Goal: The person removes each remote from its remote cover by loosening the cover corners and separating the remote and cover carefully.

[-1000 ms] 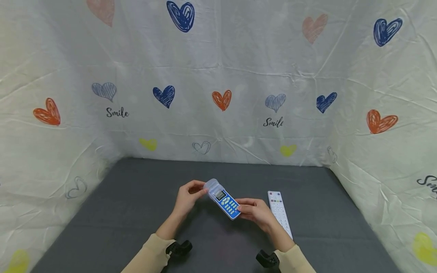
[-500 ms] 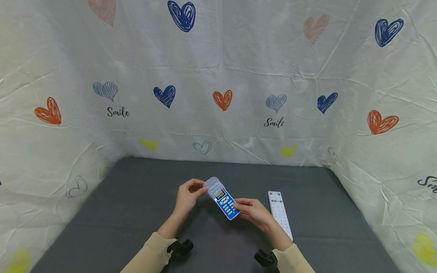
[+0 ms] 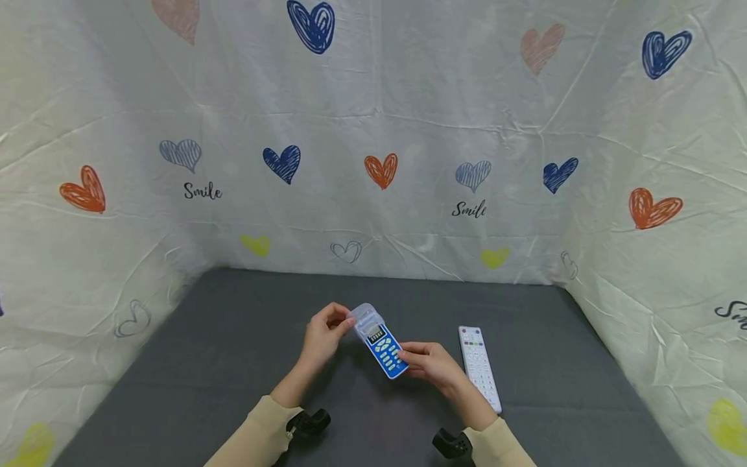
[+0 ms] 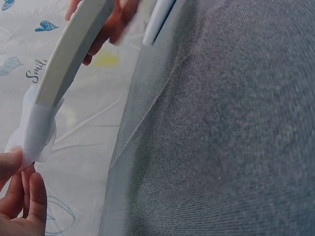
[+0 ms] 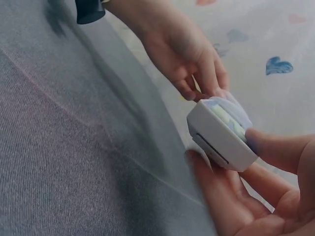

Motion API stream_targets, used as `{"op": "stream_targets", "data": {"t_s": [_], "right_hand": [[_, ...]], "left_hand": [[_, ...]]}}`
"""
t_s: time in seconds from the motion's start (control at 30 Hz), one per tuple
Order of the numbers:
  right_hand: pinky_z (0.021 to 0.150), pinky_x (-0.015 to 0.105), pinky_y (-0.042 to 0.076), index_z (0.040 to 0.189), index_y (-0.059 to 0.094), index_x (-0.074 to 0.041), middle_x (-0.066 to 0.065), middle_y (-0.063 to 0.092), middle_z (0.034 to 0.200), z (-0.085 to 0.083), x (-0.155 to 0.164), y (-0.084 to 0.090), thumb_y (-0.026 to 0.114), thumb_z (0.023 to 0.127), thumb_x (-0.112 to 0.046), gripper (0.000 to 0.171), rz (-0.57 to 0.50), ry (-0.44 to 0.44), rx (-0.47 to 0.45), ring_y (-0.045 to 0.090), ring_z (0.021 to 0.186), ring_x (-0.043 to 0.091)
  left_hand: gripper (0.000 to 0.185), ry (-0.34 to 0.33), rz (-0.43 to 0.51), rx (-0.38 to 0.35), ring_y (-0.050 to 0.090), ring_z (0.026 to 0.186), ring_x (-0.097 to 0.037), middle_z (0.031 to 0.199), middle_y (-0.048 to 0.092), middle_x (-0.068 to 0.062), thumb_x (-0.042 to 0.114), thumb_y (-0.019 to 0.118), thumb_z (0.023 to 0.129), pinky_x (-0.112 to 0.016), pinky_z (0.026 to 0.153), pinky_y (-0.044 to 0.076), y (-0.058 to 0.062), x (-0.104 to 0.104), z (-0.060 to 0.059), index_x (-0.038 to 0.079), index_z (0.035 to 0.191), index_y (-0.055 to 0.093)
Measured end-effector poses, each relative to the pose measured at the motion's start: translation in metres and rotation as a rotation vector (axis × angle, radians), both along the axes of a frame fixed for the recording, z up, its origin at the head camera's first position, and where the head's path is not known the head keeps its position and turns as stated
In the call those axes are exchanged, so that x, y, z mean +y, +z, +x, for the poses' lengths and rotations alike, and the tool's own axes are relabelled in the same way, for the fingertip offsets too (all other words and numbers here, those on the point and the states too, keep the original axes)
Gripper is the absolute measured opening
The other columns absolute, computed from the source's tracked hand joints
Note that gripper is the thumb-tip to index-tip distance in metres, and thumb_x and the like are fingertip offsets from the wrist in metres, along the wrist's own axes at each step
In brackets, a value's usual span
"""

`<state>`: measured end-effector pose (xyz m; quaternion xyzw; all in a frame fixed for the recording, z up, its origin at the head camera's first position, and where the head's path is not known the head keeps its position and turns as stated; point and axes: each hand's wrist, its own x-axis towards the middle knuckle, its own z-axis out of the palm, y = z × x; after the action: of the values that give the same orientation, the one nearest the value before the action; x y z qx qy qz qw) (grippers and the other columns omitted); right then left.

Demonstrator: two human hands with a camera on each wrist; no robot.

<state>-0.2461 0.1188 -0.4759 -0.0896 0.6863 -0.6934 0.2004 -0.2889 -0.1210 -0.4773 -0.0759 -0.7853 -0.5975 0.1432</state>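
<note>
A blue-faced remote (image 3: 384, 351) with pale buttons is held above the grey table (image 3: 204, 363), its far end inside a clear plastic sleeve (image 3: 364, 318). My left hand (image 3: 323, 336) pinches the sleeve's far end (image 4: 34, 137). My right hand (image 3: 428, 360) grips the remote's near end (image 5: 220, 133), thumb on top and fingers underneath. In the left wrist view the remote's white back (image 4: 74, 51) rises from the sleeve toward the right hand.
A white remote (image 3: 479, 366) lies flat on the table just right of my right hand. Heart-printed cloth walls (image 3: 373, 162) close in the back and both sides. Black wrist mounts (image 3: 308, 422) sit at both cuffs.
The remote and both hands have drifted slightly away from me; the grips are unchanged.
</note>
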Motion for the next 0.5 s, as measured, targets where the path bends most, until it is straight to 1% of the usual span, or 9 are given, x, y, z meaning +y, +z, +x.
{"op": "stream_targets", "data": {"t_s": [0.1,0.27,0.5], "right_hand": [[0.084,0.035,0.055,0.126,0.053,0.012,0.013,0.069,0.106,0.0007,0.0006,0.0003,0.060,0.093,-0.017,0.044,0.000,0.010,0.001,0.066,0.084,0.009],[0.081,0.033,0.056,0.125,0.053,0.013,0.014,0.070,0.105,0.0024,0.0017,0.0013,0.061,0.092,-0.015,0.044,-0.004,0.018,0.010,0.067,0.083,0.010],[0.080,0.033,0.056,0.124,0.054,0.013,0.016,0.070,0.105,0.0047,0.0017,0.0022,0.063,0.091,-0.015,0.044,0.003,0.020,0.005,0.067,0.082,0.010]], "left_hand": [[0.010,-0.011,-0.043,0.011,0.055,0.068,-0.015,0.084,0.066,-0.010,0.012,0.068,0.087,-0.022,0.061,0.047,-0.0014,-0.0008,-0.0004,0.005,0.091,0.063],[0.013,-0.028,-0.080,0.031,0.055,0.070,-0.015,0.084,0.066,-0.009,0.014,0.068,0.087,-0.021,0.062,0.046,-0.0012,-0.0023,-0.0014,0.003,0.092,0.062],[0.007,-0.001,-0.104,0.045,0.056,0.073,-0.016,0.084,0.068,-0.007,0.010,0.069,0.086,-0.022,0.064,0.047,-0.0002,-0.0036,-0.0033,0.008,0.088,0.064]]}}
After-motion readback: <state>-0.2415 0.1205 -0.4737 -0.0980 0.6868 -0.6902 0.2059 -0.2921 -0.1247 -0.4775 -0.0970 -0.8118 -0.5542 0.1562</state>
